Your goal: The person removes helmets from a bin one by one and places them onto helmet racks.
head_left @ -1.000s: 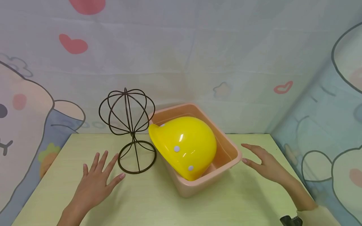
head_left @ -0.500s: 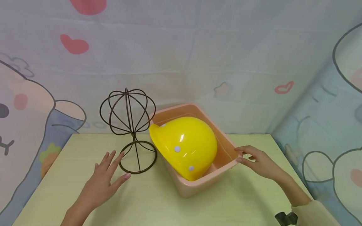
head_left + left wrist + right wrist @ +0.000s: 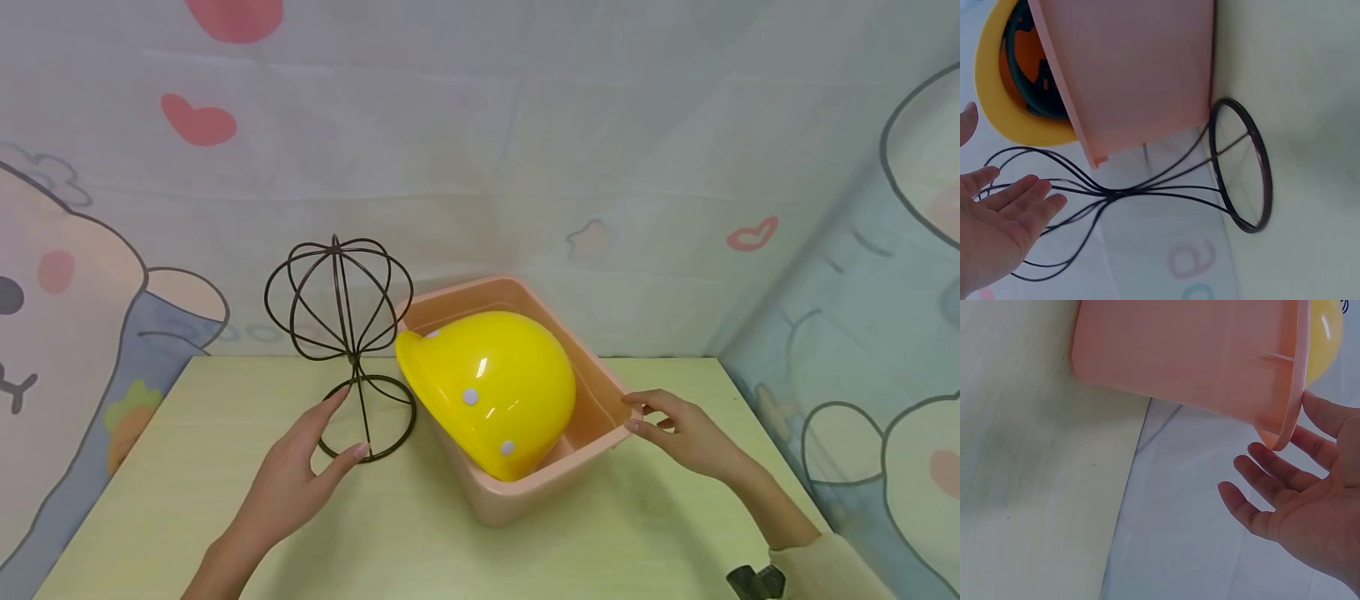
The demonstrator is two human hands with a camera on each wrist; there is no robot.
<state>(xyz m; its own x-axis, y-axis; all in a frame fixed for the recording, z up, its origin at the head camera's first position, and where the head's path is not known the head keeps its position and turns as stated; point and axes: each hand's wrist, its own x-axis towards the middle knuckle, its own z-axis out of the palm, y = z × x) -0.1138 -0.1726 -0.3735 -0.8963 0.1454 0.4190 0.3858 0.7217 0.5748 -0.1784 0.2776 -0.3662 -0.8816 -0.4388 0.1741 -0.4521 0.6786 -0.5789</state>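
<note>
In the head view, a yellow safety helmet [image 3: 517,375] with pale dots lies tilted inside a pink plastic bin [image 3: 480,505], its brim resting over the left rim. Left of the bin stands a dark wire hat stand [image 3: 353,358] with a ring base. My left hand [image 3: 288,479] hovers in front of this stand, thumb and fingers spread apart and holding nothing; the left wrist view shows straight fingers [image 3: 1013,194] beside the wires. My right hand [image 3: 693,433] pinches the bin's right corner rim between thumb and forefinger. Its other fingers [image 3: 1272,475] extend loosely below the rim.
The pale wooden table [image 3: 405,558] ends at a cloth backdrop [image 3: 480,167] printed with cartoon figures, close behind the bin and stand. Another printed cloth [image 3: 847,333] runs along the right side. The helmet's dark inner harness [image 3: 1029,69] shows in the left wrist view.
My right hand has moved left and taken hold of the bin's corner. My left hand has moved right and up towards the wire stand. Bin, helmet and stand have stayed put.
</note>
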